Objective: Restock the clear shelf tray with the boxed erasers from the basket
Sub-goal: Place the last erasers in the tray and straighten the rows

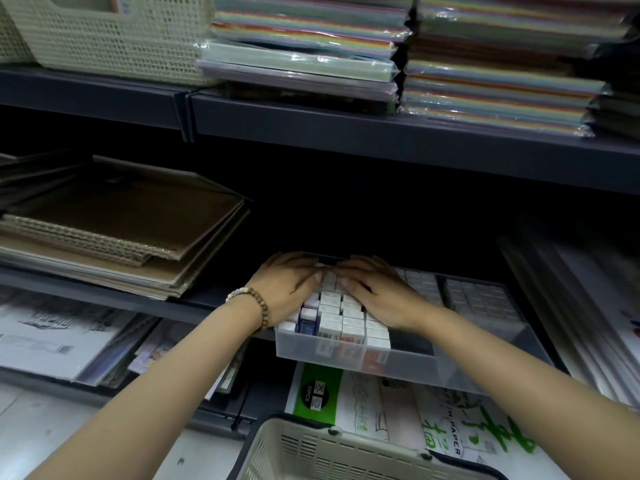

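The clear shelf tray [408,367] sticks out from the middle shelf, with rows of small boxed erasers [341,318] standing in its left compartment. My left hand [289,284] lies flat on the boxes at the tray's left side, fingers stretched toward the back. My right hand [375,289] lies flat on the boxes just to its right, and the fingertips of both hands almost meet at the rear rows. Neither hand holds a box. The beige basket [332,452] is at the bottom of the view, and its inside is hidden.
More white boxes [479,299] fill the tray's right compartments. Brown spiral sketchbooks [117,230] are stacked on the shelf to the left. Coloured paper packs [450,64] and a woven basket [110,32] sit on the upper shelf. Sketch paper pads [398,407] lie on the shelf below the tray.
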The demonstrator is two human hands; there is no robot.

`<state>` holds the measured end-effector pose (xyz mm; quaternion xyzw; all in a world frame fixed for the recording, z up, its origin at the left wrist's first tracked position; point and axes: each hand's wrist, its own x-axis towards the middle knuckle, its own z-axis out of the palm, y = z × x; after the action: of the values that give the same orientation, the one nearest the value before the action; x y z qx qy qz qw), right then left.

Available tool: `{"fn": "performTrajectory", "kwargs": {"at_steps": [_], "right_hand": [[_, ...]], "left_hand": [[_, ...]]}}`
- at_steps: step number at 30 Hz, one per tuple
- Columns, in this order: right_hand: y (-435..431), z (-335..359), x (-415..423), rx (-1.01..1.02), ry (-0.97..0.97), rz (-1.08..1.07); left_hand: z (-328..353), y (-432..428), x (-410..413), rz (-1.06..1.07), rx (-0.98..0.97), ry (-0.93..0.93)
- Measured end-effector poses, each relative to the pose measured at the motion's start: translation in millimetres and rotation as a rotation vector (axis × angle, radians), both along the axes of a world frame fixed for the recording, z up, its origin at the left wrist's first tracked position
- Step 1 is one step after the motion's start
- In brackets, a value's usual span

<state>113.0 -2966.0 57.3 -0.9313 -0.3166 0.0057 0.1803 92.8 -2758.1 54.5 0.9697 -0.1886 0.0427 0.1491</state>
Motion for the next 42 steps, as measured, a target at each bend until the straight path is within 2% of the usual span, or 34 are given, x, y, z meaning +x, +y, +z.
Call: {"fn": "performTrajectory", "kwargs": {"at_steps": [5,9,15,27,30,34,39,42], "right_hand": [[-3.8,1.7,-3.9,0.033,0.019,-0.009],[-3.8,7.8,-13.1,0.083,0.015,0.015],[0.8,17.1,-26.6,0.191,0.046,0.043],[2.2,19.1,-26.9,0.191,0.114,0.052],[-7.8,25.4,-26.6,0.196,0.130,0.009],[-24.6,40.3,-22.2,0.141,0.167,-0.039],[-28.5,33.1,-28.8,0.152,0.150,-0.026],[-26.3,22.1,-34.1,0.205,0.130,-0.029]], "left_hand": [[7.1,0.7,-9.6,-0.021,-0.205,0.030],[18.8,17.2,-23.1,-0.007,-0.325,0.123],[30.9,25.2,-35.0,0.009,-0.101,0.112],[34.8,2.3,-36.3,0.005,0.022,0.020],[34.3,4.6,-35.1,0.008,-0.014,0.052],[37.5,9.0,-36.8,-0.028,-0.209,0.138],[33.5,2.8,-44.3,0.010,-0.157,0.112],[30.2,-5.4,-46.1,0.059,-0.213,0.099]]}}
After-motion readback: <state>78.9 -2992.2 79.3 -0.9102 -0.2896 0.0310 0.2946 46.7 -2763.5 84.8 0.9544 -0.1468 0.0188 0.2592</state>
